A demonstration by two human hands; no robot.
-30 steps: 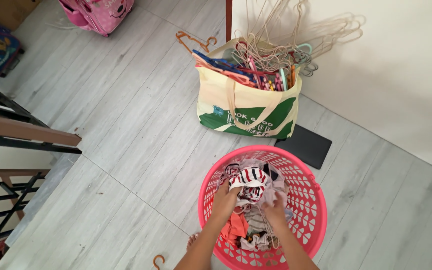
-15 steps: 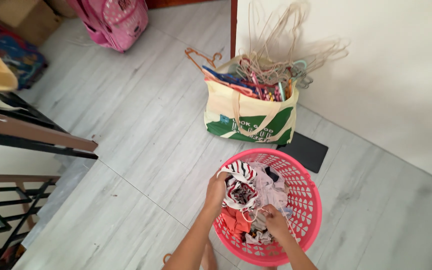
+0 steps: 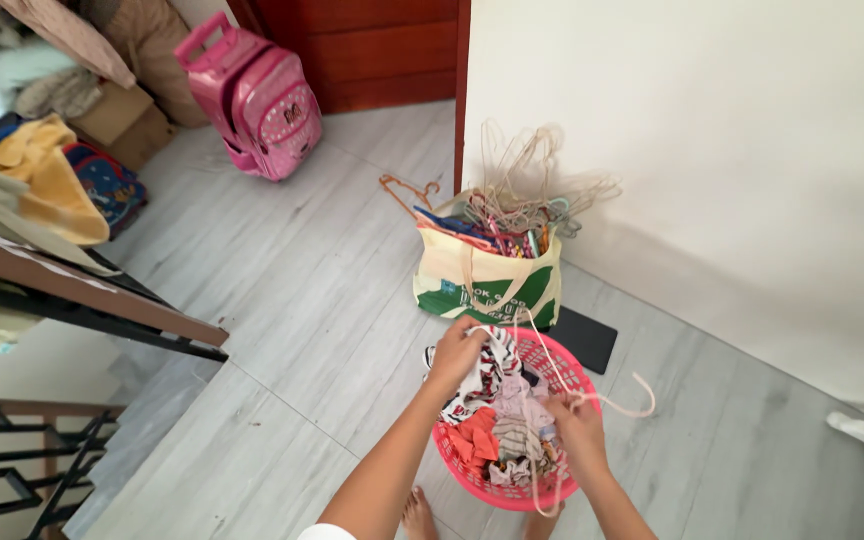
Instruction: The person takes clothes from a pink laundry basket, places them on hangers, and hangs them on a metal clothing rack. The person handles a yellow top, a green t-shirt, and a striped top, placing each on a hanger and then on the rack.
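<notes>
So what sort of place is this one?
Most likely a home landing or hallway used for laundry: a pink laundry basket of clothes, a tote bag crammed with hangers, a pink trolley schoolbag, and a stair railing.

pink plastic basket (image 3: 564, 372), cloth garments (image 3: 497, 420), matt floor (image 3: 282, 300), seemingly wood-look.

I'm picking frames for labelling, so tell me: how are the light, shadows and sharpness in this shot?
Head view: soft, even daylight with no glare; the hangers in the bag cast a faint shadow on the white wall; floor lines bow towards the edges, a wide-lens effect; the left hand, right hand and basket look slightly soft.
</notes>
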